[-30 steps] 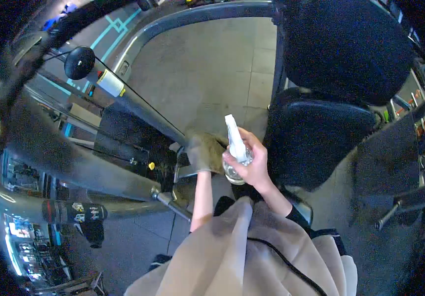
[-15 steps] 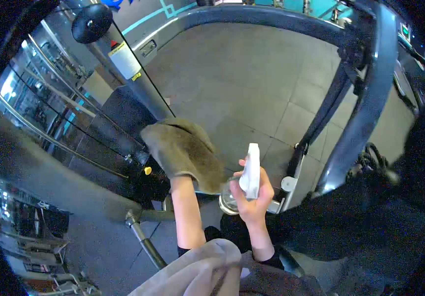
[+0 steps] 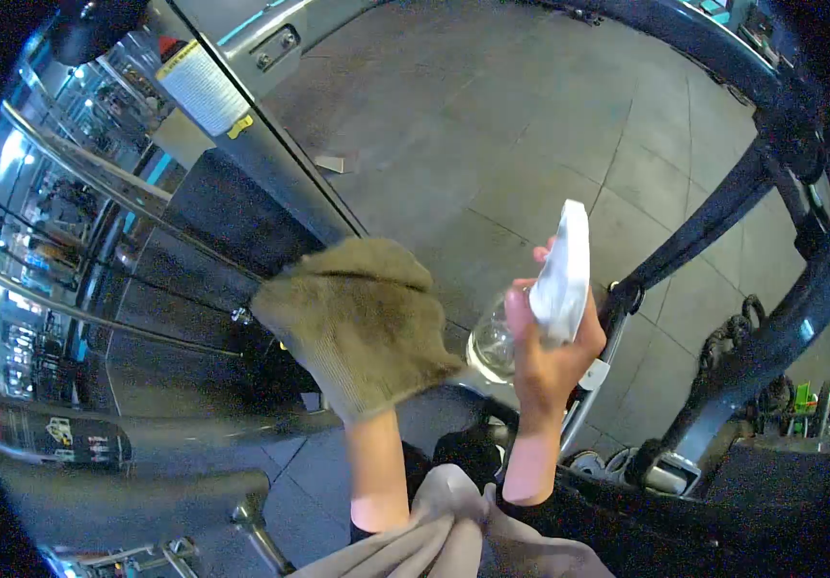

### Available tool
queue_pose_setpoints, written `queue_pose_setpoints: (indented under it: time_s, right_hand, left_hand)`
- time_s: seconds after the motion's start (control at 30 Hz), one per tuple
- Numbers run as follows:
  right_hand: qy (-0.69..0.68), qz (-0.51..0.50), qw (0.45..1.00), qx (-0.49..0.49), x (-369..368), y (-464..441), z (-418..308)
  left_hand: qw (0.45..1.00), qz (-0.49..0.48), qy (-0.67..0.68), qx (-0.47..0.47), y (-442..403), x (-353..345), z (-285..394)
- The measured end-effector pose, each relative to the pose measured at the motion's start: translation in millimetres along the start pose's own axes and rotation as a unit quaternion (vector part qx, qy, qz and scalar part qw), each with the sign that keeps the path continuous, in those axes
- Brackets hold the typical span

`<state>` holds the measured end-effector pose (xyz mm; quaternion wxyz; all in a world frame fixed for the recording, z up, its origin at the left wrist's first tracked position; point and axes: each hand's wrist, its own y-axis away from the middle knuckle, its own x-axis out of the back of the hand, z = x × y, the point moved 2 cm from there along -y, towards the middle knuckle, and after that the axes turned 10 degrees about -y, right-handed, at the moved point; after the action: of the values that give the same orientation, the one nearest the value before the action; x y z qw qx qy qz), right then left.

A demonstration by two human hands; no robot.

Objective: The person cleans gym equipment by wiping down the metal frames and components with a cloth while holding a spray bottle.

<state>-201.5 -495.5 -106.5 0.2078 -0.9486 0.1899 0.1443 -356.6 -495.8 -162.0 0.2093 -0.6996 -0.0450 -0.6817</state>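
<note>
A brownish-green cloth [image 3: 357,328] covers my left hand; only the wrist [image 3: 376,438] and forearm show below it. The fingers are hidden under the fabric, which hangs on the hand and moves with it. To the right, my right hand [image 3: 557,361] is wrapped around a spray bottle with a white trigger head [image 3: 564,275]. The clear bottle body [image 3: 492,347] tilts down to the left, and some liquid seems to show inside. A small gap separates the cloth's corner from the bottle.
Gym machine frames surround me: a post with a label [image 3: 205,87] at left, a dark frame beam [image 3: 762,328] at right. Grey floor tiles [image 3: 492,144] lie ahead. A black rope [image 3: 752,356] hangs at right, and a padded bar [image 3: 145,482] is at lower left.
The view has shifted and turned. My right hand with the spray bottle now appears higher and farther right. The cloth on my left hand looks more spread out, with a wider gap to the bottle.
</note>
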Motion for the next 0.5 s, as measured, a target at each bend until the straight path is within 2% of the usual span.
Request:
queue_pose_setpoints:
  time_s: [0.07,0.13,0.2,0.33,0.4,0.5]
  right_hand:
    - [0.020,-0.019,1.000,-0.001,-17.0,-20.4,15.8]
    - [-0.059,-0.108,0.992,0.002,-41.5,-43.0,22.2]
    - [-0.115,-0.114,0.987,-0.001,-65.2,-64.8,23.2]
    - [-0.147,-0.278,0.949,-0.003,-120.2,-112.1,33.8]
    - [-0.142,-0.323,0.932,-0.080,-156.9,-129.4,38.2]
    - [-0.122,-0.363,0.917,-0.112,-205.3,-149.6,68.4]
  left_hand:
    - [0.999,0.008,-0.028,-0.013,-7.9,-1.1,-7.7]
    - [0.998,0.016,-0.058,-0.019,-11.5,-1.1,-16.9]
    - [0.995,0.021,-0.091,-0.041,-9.4,0.5,-26.9]
    - [0.988,0.023,-0.139,-0.069,0.5,7.2,-42.3]
    - [0.969,0.032,-0.230,-0.082,-0.6,12.5,-42.0]
    - [0.930,0.048,-0.348,-0.108,-5.7,15.5,-24.1]
